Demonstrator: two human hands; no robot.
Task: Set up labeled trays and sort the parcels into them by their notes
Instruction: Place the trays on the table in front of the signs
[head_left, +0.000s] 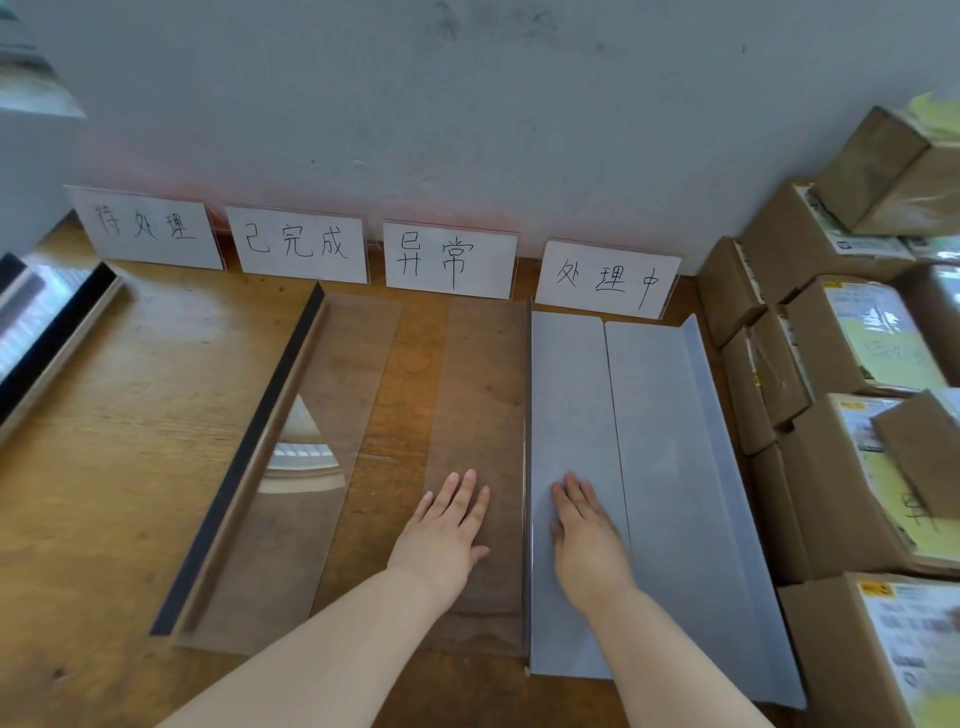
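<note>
wooden table (130, 415), left hand (447, 530) on clear tray (483, 364), right hand (584, 535) on grey tray (665, 441), perhaps plastic, grips wide

white paper label cards (452, 260) show black handwriting, grey flat plastic tray (665, 467) on brown wood-grain table (104, 467), brown cardboard parcels (823, 493) wearing pale yellow notes (883, 353).
</note>
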